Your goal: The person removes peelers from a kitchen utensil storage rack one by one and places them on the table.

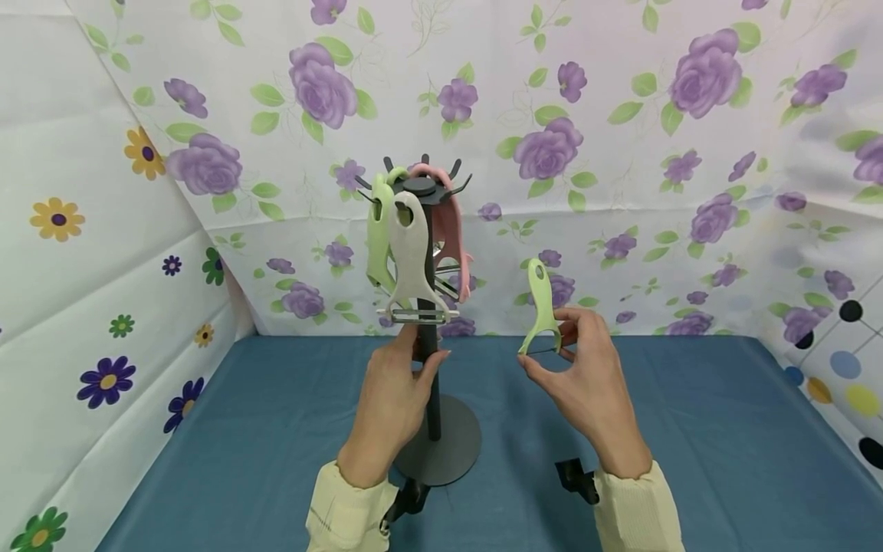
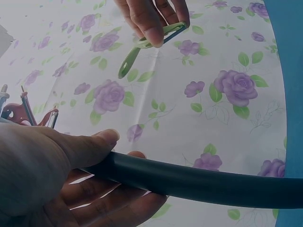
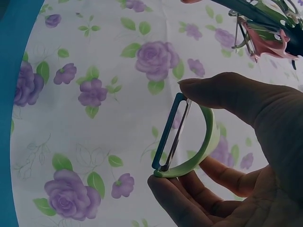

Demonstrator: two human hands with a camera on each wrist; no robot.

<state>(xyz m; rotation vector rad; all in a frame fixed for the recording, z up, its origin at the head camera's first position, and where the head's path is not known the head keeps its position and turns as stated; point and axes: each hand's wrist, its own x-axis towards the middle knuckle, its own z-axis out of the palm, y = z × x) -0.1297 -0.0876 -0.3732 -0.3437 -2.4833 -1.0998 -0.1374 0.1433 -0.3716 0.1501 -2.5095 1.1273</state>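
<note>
My left hand [image 1: 392,391] grips the dark post [image 2: 199,182] of an upright rack below its hooks, thumb on one side and fingers on the other. From the hooks hang a white peeler [image 1: 411,253] in front, green peelers [image 1: 379,238] at the left and pink peelers [image 1: 451,226] at the right. To the right of the rack, my right hand [image 1: 586,379] pinches a green peeler [image 1: 541,295] by its blade end, with the handle pointing up. The right wrist view shows thumb and fingertips at the two ends of its blade [image 3: 177,132].
The rack's round dark base [image 1: 448,452] stands on a blue tablecloth [image 1: 510,491]. Bare hooks [image 1: 455,167] stick out at the top. Behind the table hangs a floral backdrop [image 1: 621,192]. Black camera mounts [image 1: 578,481] sit at both wrists.
</note>
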